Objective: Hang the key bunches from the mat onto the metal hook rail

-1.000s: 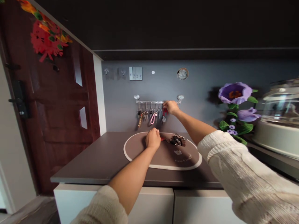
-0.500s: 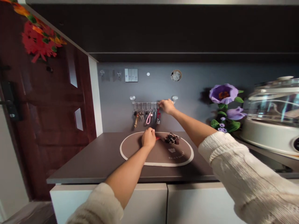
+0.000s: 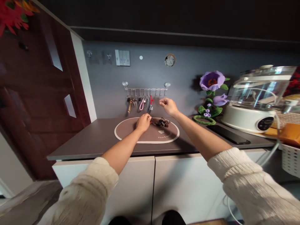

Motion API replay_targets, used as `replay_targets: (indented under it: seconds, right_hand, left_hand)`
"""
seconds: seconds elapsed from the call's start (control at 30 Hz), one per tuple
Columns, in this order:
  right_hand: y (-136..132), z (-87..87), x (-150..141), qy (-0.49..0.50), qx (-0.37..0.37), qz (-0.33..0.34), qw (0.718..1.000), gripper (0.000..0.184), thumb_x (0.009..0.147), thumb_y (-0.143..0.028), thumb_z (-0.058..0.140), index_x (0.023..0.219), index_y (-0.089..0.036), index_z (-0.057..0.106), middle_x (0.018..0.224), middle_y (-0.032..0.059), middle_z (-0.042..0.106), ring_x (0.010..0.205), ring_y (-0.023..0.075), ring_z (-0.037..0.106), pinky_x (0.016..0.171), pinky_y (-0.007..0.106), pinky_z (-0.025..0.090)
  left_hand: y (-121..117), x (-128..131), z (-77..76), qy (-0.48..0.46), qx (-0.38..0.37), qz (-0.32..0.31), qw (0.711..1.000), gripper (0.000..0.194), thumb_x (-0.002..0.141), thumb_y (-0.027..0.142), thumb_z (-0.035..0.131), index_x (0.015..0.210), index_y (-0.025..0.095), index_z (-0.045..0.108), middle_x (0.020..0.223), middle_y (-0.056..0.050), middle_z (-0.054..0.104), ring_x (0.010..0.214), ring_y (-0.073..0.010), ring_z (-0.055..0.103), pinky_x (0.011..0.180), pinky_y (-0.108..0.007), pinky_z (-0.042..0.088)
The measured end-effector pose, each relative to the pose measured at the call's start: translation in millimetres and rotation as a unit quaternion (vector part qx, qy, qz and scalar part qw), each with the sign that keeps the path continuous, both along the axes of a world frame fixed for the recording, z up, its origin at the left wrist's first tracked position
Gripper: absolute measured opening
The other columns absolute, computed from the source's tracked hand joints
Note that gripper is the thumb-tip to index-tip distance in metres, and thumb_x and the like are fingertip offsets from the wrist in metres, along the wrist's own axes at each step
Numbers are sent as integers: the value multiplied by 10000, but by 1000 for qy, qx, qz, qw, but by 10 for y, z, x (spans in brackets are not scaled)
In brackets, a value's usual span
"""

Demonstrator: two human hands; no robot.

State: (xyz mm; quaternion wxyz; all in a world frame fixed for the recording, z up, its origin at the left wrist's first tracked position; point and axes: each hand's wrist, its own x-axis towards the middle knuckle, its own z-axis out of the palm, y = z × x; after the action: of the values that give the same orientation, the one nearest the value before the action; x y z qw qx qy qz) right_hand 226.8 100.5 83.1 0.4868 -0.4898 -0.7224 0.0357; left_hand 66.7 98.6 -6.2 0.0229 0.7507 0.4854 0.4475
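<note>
My left hand (image 3: 143, 123) hovers over or rests on the oval brown mat (image 3: 124, 131), fingers pinched together; what they hold, if anything, is hidden. Just right of it on the mat lies a dark bunch of keys (image 3: 162, 122). My right hand (image 3: 169, 106) is in the air right of the hanging keys, its fingers loosely bent and a little apart, with nothing visible in them. A clear hook rail (image 3: 146, 89) on the wall carries several key sets, among them a pink loop (image 3: 142, 104) and a red-strapped set (image 3: 151, 100). Its rightmost hooks hang bare.
Purple flowers (image 3: 212, 80) and a white appliance with a clear top (image 3: 250, 103) stand on the right. A black phone (image 3: 228, 134) lies before them. A dark red door (image 3: 35, 103) is at the left, and a dark shelf (image 3: 175, 22) overhangs the counter.
My right hand has come away from the rail, down and toward me, leaving the red-strapped set hanging. The view has tilted down and turned right; my left hand stays near the keys.
</note>
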Motion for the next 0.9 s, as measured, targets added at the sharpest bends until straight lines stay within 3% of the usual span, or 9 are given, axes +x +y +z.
replay_targets:
  seconds: [0.17,0.3,0.6,0.9]
  right_hand:
    - [-68,-492,150,27,-60,-16,998,165,751,-216,529,874,-153,620,844,50,657,735,118,579,715,247,436]
    - [-126,-719,238,-9,-94,-24,995,170,764,-228,514,875,-159,624,824,46,660,707,114,579,695,232,430]
    - [-92,-762,301,-193,-106,-61,974,191,735,-328,559,785,-185,676,861,65,636,807,161,561,735,239,399]
    - [-117,-725,290,-189,-142,-32,971,137,703,-283,569,722,-199,675,822,34,638,793,154,542,737,243,387]
  left_hand:
    - [8,-2,-19,12,6,-19,1000,150,814,240,425,823,179,561,876,-45,597,819,-139,529,776,-265,397]
    - [20,-2,-29,18,8,-34,999,142,806,240,437,815,177,564,861,-39,590,795,-134,520,760,-259,396]
    - [16,-8,-23,53,-2,-50,997,125,788,222,466,803,177,581,808,-33,576,762,-137,497,724,-253,386]
    - [15,2,-23,73,9,-84,994,108,769,201,487,789,162,586,777,-26,559,703,-121,489,689,-241,384]
